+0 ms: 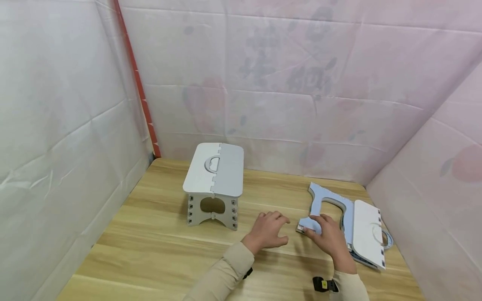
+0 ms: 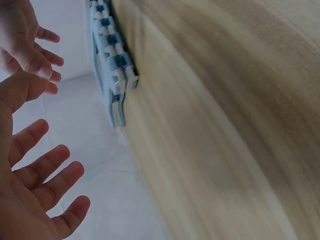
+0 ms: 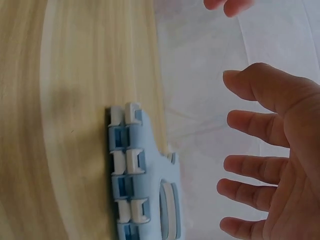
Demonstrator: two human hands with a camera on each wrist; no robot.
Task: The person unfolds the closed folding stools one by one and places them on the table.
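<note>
A folding stool point(image 1: 231, 173) with a white and light grey top stands unfolded on the table, left of both hands. At the right lies a second folding stool point(image 1: 348, 219), blue and white, folded flat. My right hand point(image 1: 328, 238) is above the near-left leg of this folded stool, fingers spread; the right wrist view shows a gap between the fingers point(image 3: 255, 167) and the hinged edge. My left hand point(image 1: 268, 230) hovers over the wood between the two stools, its fingers point(image 2: 57, 185) loosely bent and holding nothing.
The wood-grain table point(image 1: 150, 251) is enclosed by pale sheeting point(image 1: 282, 83) at the back and both sides. A red strip point(image 1: 137, 79) runs up the back left corner. A black strap point(image 1: 323, 284) sits at the right wrist.
</note>
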